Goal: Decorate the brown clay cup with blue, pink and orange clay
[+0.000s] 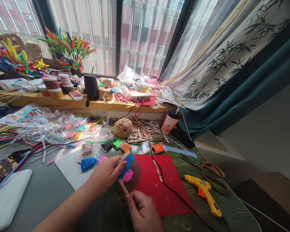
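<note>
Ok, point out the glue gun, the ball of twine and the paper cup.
glue gun (204, 190): head view, on the yellow body above the handle.
ball of twine (123, 128): head view, middle of the wound ball.
paper cup (169, 122): head view, on the cup's printed side.

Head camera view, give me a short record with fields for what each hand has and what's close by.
left hand: left hand holds the brown clay piece with blue and pink patches
right hand: right hand grips a wooden stick touching the clay
under the work: red sheet
to the right: yellow glue gun, scissors
behind: ball of twine, paper cup
</note>
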`<state>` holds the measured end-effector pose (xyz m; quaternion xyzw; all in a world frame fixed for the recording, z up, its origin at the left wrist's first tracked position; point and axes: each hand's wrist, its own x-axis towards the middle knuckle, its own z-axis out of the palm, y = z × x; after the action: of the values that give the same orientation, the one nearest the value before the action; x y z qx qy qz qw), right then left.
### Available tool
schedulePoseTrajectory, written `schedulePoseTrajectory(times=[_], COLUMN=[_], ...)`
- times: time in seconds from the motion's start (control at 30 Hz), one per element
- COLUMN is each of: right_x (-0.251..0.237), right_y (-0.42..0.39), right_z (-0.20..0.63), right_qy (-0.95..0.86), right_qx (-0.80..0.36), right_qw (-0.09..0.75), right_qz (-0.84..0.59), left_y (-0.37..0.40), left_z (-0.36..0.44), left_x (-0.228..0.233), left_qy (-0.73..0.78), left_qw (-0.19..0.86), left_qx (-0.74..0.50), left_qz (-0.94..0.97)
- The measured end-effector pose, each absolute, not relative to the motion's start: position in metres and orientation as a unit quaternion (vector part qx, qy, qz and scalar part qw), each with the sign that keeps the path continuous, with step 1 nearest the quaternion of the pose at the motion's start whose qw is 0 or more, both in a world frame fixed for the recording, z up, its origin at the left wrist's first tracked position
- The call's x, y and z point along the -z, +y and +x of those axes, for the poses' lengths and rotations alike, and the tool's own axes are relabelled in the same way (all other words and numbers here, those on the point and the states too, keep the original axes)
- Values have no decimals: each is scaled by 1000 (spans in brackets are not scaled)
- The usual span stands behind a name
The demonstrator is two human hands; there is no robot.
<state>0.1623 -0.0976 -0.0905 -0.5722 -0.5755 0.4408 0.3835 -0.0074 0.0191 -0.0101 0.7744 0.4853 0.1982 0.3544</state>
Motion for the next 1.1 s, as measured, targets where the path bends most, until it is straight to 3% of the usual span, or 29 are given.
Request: schedulePoseTrajectory(times=[0.4, 0.67, 0.73, 0.9, 1.1], right_x=[81, 91, 87, 62, 43], right_y=[-97, -100, -102, -108, -90], right_z=[164, 175, 174, 182, 204], right_qy=[-615, -786, -780, -671, -541], right_qx=[-396, -105, -151, -441, -419], right_qw=[387, 328, 327, 310, 443], right_qz=[-562, -513, -512, -509, -578], left_y=[18, 18, 18, 22, 25], left_z=[-11, -8, -8, -13, -18], left_x=[4, 4, 5, 8, 11], left_qy=[492, 513, 511, 523, 487], left_qw=[391, 377, 378, 366, 393], left_qx=[-154, -135, -135, -145, -148], left_qz=[763, 760, 760, 756, 766])
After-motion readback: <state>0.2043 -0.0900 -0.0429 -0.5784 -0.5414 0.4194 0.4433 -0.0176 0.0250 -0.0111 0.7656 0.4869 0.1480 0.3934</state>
